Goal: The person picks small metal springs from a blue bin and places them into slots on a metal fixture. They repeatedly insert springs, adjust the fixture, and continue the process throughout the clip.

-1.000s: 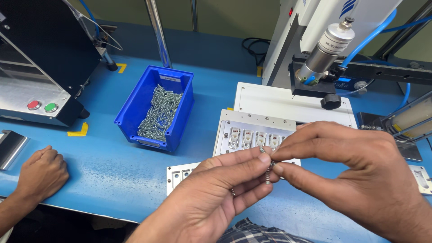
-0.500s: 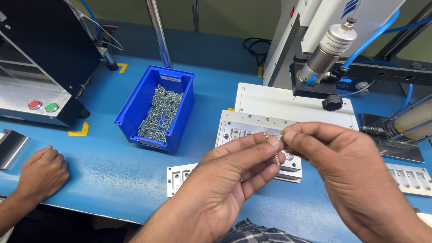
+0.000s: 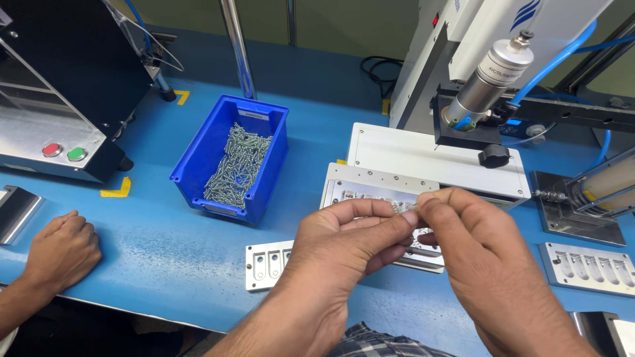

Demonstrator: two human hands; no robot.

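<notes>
My left hand [image 3: 344,244] and my right hand [image 3: 486,264] meet fingertip to fingertip and pinch a small silvery metal part [image 3: 405,207] between them. They hover just above a grey metal fixture plate [image 3: 367,188] with a row of small pockets, and the hands hide most of it. A blue bin [image 3: 198,155] to the left holds several small metal parts [image 3: 238,162] of the same kind.
A second slotted plate [image 3: 264,264] lies near the front edge and a third [image 3: 589,264] at the right. A press head [image 3: 493,76] hangs over a white base [image 3: 430,155]. Another person's hand [image 3: 63,248] rests at far left, below a black machine [image 3: 63,153] with two buttons.
Both my hands have risen and moved a little away from me with the small part still pinched between them. The other person's hand has stayed put.
</notes>
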